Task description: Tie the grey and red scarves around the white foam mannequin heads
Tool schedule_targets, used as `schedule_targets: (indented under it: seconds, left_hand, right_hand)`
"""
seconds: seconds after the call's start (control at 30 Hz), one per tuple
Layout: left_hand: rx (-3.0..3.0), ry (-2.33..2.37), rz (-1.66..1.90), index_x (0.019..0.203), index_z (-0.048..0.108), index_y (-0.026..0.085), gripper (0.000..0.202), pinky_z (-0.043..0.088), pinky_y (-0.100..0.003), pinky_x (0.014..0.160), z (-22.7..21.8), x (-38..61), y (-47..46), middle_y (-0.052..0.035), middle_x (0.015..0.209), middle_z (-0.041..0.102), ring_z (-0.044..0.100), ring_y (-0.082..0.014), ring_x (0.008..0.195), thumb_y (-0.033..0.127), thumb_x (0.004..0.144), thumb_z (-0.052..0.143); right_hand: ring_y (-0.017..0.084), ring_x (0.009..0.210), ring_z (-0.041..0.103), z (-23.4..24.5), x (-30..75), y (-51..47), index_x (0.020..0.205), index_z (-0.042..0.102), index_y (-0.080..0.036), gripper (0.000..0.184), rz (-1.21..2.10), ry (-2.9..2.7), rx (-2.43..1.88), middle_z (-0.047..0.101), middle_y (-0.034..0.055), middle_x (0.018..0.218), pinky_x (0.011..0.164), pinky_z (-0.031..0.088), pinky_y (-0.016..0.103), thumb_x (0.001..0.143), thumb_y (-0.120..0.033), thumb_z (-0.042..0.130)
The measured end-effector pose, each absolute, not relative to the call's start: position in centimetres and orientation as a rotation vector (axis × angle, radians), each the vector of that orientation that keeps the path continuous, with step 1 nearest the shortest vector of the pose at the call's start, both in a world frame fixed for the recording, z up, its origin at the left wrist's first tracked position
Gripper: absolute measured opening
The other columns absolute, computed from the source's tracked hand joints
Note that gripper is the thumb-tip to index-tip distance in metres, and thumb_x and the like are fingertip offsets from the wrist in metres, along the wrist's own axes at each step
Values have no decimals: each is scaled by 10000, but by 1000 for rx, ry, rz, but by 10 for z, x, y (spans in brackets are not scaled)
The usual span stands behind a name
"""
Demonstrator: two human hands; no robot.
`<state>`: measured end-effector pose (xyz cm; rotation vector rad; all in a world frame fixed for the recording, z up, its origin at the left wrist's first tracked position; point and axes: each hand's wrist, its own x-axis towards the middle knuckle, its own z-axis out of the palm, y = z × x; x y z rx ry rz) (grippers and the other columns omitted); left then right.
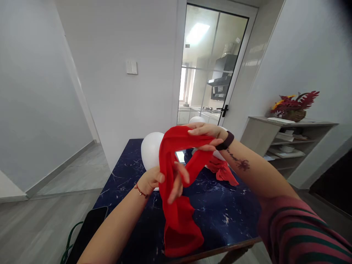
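Observation:
I hold a long red cloth (178, 216) above a dark blue marble table (220, 212). My left hand (158, 179) pinches the cloth low down with thumb and fingers, some fingers spread behind the fabric. Higher up, my right hand (206, 134) grips the upper loop of the cloth, fingers pressed together over it. The cloth's lower end hangs toward the table's near edge. A second red cloth (222, 170) lies bunched on the table under my right forearm.
A white rounded object (150, 150) stands on the table behind the cloth. A dark phone (88, 231) lies at the table's left near corner. A shelf unit with a flower basket (293, 108) stands at the right, and a glass door (211, 66) is behind.

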<state>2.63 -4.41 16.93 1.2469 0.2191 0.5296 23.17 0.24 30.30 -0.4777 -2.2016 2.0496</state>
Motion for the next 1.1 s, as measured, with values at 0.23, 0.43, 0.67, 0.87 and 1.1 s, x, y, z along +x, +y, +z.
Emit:
schedule_targets:
  seconds: [0.23, 0.43, 0.67, 0.87, 1.1]
  left_hand:
    - [1159, 347, 923, 569, 601, 172, 346, 372, -244, 364, 164, -55, -41, 33, 234, 376, 281, -74, 188, 257, 873, 458]
    - [1083, 388, 1225, 610, 604, 149, 392, 363, -192, 375, 185, -92, -29, 58, 258, 325, 317, -58, 243, 190, 921, 369]
    - [603, 208, 1421, 876, 574, 126, 247, 416, -142, 446, 189, -93, 10, 85, 444, 373, 377, -24, 345, 216, 956, 358]
    - [350, 75, 1461, 1008, 517, 112, 177, 549, -213, 668, 166, -103, 51, -12, 716, 588, 556, -52, 568, 191, 932, 378]
    - [255, 607, 1317, 1022, 568, 62, 242, 578, -225, 582, 115, -117, 64, -82, 712, 665, 648, -123, 588, 61, 883, 371]
  right_hand:
    - [-39, 236, 265, 311, 315, 35, 1160, 527, -102, 379, 1551, -1859, -805, 546, -82, 490, 292, 117, 58, 884, -361, 504]
    - [-68, 272, 210, 305, 353, 75, 1146, 592, -143, 313, 1514, -1589, -878, 606, -62, 628, 323, 127, 77, 865, -240, 493]
    - [12, 404, 418, 267, 296, 144, 1124, 599, -184, 279, 1571, -1337, -502, 607, -47, 702, 381, 352, 110, 854, -180, 526]
    - [96, 648, 611, 197, 242, 198, 1106, 531, -223, 238, 1532, -1056, -605, 651, 3, 824, 522, 487, 178, 908, -153, 418]
    - [71, 479, 525, 121, 254, 176, 989, 526, -172, 162, 1654, -885, -880, 582, -16, 658, 358, 346, 125, 855, -106, 464]
